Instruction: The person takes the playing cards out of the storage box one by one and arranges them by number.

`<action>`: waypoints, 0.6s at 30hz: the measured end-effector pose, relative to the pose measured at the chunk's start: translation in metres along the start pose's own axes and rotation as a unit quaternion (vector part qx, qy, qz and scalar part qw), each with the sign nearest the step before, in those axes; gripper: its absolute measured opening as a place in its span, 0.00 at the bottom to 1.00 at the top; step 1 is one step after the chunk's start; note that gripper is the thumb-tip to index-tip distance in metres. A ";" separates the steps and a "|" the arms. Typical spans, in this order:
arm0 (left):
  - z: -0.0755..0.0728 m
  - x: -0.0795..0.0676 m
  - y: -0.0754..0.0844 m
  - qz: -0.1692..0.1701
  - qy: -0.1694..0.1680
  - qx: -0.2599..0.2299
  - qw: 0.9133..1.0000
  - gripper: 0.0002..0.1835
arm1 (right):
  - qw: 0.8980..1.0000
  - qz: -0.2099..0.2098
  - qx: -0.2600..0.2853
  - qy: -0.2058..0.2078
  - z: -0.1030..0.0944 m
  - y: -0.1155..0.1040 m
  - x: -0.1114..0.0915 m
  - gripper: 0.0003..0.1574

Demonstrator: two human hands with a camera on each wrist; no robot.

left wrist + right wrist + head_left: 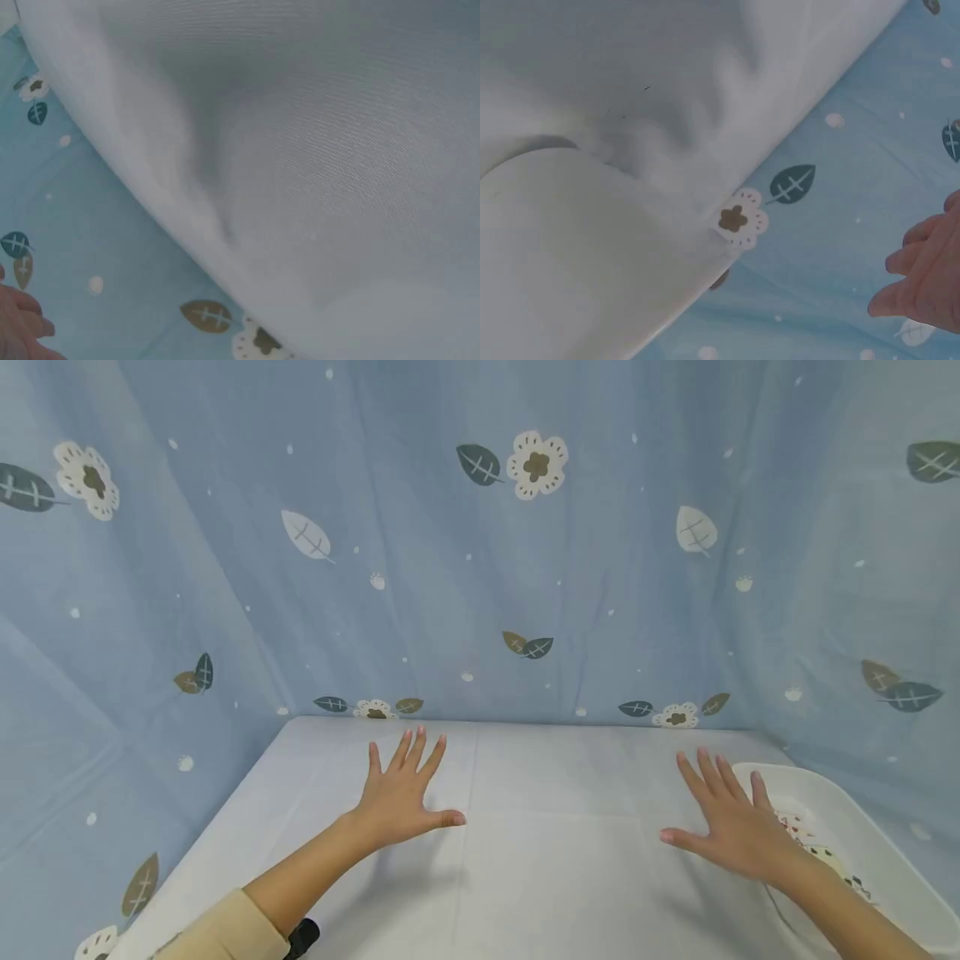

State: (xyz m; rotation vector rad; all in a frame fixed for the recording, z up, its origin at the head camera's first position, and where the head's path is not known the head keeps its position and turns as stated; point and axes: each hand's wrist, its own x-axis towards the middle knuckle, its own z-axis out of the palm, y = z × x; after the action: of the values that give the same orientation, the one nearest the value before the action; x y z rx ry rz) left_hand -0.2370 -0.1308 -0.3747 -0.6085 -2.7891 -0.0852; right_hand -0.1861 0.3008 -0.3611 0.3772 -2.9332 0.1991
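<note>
Fingers spread, my left hand (397, 802) hovers over the left half of the white table (547, 877), its shadow falling below. On the right, my right hand (738, 831) is likewise spread, with the forearm passing over the white tray (862, 810). Neither hand holds anything. In the left wrist view only part of the left hand (22, 326) shows at the lower left corner. The right wrist view has the right hand (934, 277) at its right edge, with the tray (570, 247) at lower left.
Cards or papers with small printed marks (825, 856) lie in the tray, partly hidden by the right forearm. A blue curtain (420, 543) with leaves and flowers hangs behind the table and along its sides. A black object (302, 937) shows beside the left sleeve.
</note>
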 end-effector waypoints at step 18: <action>0.005 0.018 0.031 0.033 -0.020 -0.001 0.999 0.57 | 0.999 0.026 -0.012 -0.028 -0.005 0.035 -0.021 0.67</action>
State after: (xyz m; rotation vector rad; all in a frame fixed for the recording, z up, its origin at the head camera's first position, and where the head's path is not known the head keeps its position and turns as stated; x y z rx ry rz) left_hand -0.2405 -0.0946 -0.3743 -0.7089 -2.8053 -0.0642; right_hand -0.1739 0.3400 -0.3638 0.3092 -2.9990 0.1641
